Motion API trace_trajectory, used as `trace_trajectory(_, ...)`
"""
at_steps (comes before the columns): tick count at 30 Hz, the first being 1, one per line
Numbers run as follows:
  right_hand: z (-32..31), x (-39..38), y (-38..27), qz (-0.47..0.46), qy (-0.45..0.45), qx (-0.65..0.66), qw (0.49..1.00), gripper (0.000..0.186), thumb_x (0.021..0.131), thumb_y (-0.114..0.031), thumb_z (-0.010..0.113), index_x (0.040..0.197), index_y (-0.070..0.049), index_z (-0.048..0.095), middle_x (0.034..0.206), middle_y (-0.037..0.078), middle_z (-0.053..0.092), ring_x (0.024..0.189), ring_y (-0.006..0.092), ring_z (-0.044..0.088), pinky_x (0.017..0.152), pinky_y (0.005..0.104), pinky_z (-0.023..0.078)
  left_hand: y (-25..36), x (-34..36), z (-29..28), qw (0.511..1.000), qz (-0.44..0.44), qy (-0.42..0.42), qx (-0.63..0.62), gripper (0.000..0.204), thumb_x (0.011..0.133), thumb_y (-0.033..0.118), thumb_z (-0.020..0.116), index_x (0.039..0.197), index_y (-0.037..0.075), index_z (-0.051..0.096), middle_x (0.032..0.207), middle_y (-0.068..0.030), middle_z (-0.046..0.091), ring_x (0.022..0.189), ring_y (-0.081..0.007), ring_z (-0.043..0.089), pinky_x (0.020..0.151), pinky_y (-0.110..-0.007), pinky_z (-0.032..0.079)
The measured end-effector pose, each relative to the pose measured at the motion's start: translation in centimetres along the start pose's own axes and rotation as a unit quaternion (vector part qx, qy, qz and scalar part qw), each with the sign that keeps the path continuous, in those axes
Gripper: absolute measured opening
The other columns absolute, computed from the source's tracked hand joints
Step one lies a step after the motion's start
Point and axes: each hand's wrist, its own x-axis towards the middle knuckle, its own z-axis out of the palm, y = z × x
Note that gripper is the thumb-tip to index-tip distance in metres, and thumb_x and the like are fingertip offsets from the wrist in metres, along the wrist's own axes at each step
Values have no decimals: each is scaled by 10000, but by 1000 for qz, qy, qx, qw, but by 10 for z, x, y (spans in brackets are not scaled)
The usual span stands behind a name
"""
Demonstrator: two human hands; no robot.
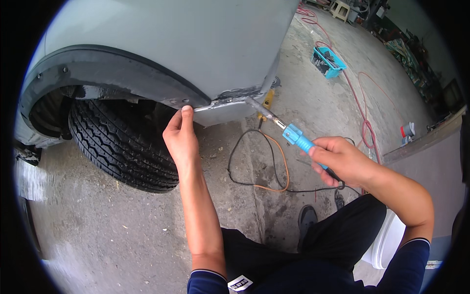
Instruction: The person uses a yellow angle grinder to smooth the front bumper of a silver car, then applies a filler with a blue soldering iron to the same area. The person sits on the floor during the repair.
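A grey vehicle body panel (196,34) fills the upper left, with a black wheel-arch trim (122,63) curving over a tyre (122,142). My left hand (181,134) pinches the panel's edge by the trim's lower end, thumb outside; its other fingers are partly hidden. In my right hand (338,159) is a soldering iron with a blue handle (299,138), its cable trailing from the back. The iron's metal tip (262,109) points left and meets the rough, dark damaged seam (237,94) at the panel's lower corner; whether it presses in, I cannot tell.
A black and orange cable (274,188) loops on the concrete floor below the corner. Behind the iron's tip stands a yellow tool (268,100). Farther right are a blue basket (329,63) of dark items and a red hose (360,105). A white bucket (387,240) stands beside my leg.
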Motion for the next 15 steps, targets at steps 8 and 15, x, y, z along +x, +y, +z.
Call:
trace_trajectory(8, -3, 3, 9, -77, -38, -8, 996, 269, 985, -228, 521, 1063, 17, 602, 641, 36, 552, 453, 95, 489, 457, 256, 388, 1, 0, -1, 1000, 1, -1, 1, 480, 932, 313, 691, 1167, -104, 653, 1017, -120, 701, 932, -156, 615, 865, -293, 477)
trace_trajectory(15, 3, 7, 6, -79, -35, -21, 996, 286, 975, -214, 516, 1093, 30, 606, 636, 30, 551, 443, 90, 474, 445, 255, 369, 7, -4, 4, 1000, -2, 6, -17, 435, 935, 274, 690, 1115, -121, 668, 931, -72, 698, 849, -102, 573, 809, -240, 443)
